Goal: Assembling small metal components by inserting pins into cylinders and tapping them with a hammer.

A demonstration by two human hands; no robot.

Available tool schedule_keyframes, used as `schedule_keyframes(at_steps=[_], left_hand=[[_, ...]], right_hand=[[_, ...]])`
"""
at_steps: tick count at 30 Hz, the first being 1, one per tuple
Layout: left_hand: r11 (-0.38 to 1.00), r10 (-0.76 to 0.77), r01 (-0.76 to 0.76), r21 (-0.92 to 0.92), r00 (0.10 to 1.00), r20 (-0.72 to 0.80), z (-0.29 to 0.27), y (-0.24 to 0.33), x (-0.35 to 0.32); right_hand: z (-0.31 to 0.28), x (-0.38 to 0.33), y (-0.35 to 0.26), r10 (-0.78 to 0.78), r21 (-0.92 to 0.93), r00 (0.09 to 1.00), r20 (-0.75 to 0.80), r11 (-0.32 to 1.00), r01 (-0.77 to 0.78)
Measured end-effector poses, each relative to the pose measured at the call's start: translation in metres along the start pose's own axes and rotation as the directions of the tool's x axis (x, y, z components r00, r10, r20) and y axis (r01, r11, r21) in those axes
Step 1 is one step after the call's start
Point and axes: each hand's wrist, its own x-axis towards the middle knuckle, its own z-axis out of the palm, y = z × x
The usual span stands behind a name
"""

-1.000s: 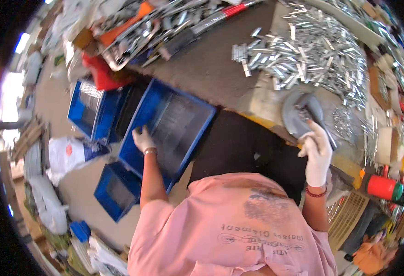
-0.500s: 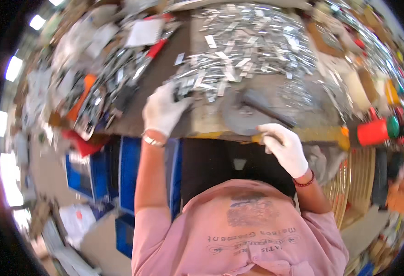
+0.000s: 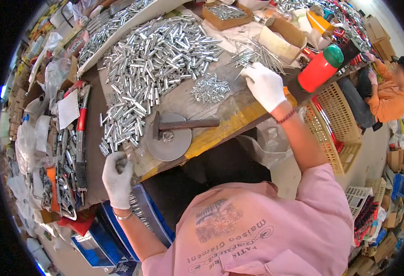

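My left hand (image 3: 118,179), in a white glove, is at the table's near left edge, beside the lower end of a big heap of short silvery metal tubes (image 3: 151,60). Its fingers are curled in against the thumb; whatever they hold is hidden. My right hand (image 3: 264,86), gloved too, reaches across to a pile of long thin metal pins (image 3: 253,56). Its fingertips are pressed together at the pile's near side, and I cannot make out what is in them. Between the hands, a hammer (image 3: 188,123) lies on a round grey metal disc (image 3: 170,149). Small rivet-like pieces (image 3: 211,88) form a lower pile.
A red bottle with a green cap (image 3: 319,69) stands at the table's right edge. Behind the pins is an open cardboard box (image 3: 282,39). Tools and metal parts (image 3: 64,161) crowd the left side. A yellow crate (image 3: 335,129) is below right; a person in orange (image 3: 388,99) sits beyond.
The view has swung to the right. My right hand has gone from the table's front edge beside the disc to the long pins. My left hand has drawn back from the tubes.
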Motion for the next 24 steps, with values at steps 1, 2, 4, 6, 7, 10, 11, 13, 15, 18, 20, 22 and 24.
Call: schedule_keyframes(at_steps=[1,2,4,6,7,10,11,13,15,18,20,22,24], left_hand=[[0.998,0.059,-0.059,0.033,0.998,0.003,0.003,0.015,-0.005],[0.995,0.099,-0.1,0.006,0.995,0.02,0.01,0.028,-0.009],[0.99,0.142,-0.139,-0.036,0.986,0.092,0.024,0.045,-0.007],[0.968,0.239,-0.249,0.042,0.957,0.165,0.031,0.062,-0.005],[0.944,0.308,-0.323,0.066,0.936,0.173,0.037,0.056,-0.003],[0.905,0.414,-0.424,0.03,0.896,0.159,0.049,0.053,-0.001],[0.89,0.44,-0.454,0.047,0.88,0.176,0.052,0.05,0.001],[0.908,0.406,-0.419,0.025,0.892,0.196,0.054,0.045,0.002],[0.918,0.389,-0.398,0.004,0.899,0.201,0.055,0.043,0.001],[0.946,0.301,-0.316,0.065,0.938,0.173,0.053,0.041,-0.001],[0.946,0.304,-0.319,0.065,0.937,0.17,0.052,0.038,-0.002],[0.945,0.31,-0.323,0.06,0.936,0.167,0.052,0.037,-0.003],[0.935,0.335,-0.349,0.066,0.929,0.159,0.054,0.037,-0.003]], right_hand=[[0.013,0.008,0.007,-0.08,-0.044,0.997,-0.001,0.996,0.08],[0.026,0.016,0.011,-0.165,-0.084,0.986,0.004,0.983,0.165],[0.044,0.03,0.023,-0.176,-0.2,0.981,0.085,0.961,0.19],[0.043,0.037,0.019,-0.171,-0.257,0.972,0.162,0.944,0.208],[0.036,0.04,0.009,-0.16,-0.273,0.969,0.19,0.939,0.208],[0.007,0.028,-0.031,-0.131,0.191,0.991,0.034,0.974,0.123],[-0.005,0.02,-0.054,-0.071,0.386,0.997,-0.003,0.92,0.066],[-0.023,-0.004,-0.1,-0.016,0.799,0.944,0.331,0.536,-0.271],[-0.036,-0.02,-0.143,-0.136,0.838,0.852,0.506,0.309,-0.449],[-0.022,-0.032,-0.165,-0.2,0.83,0.816,0.543,0.275,-0.485],[-0.016,-0.033,-0.167,-0.313,0.757,0.92,0.236,0.653,0.028],[-0.017,-0.033,-0.168,-0.318,0.705,0.93,0.184,0.702,0.1],[-0.018,-0.033,-0.168,-0.404,0.525,0.902,0.153,0.806,0.272]])
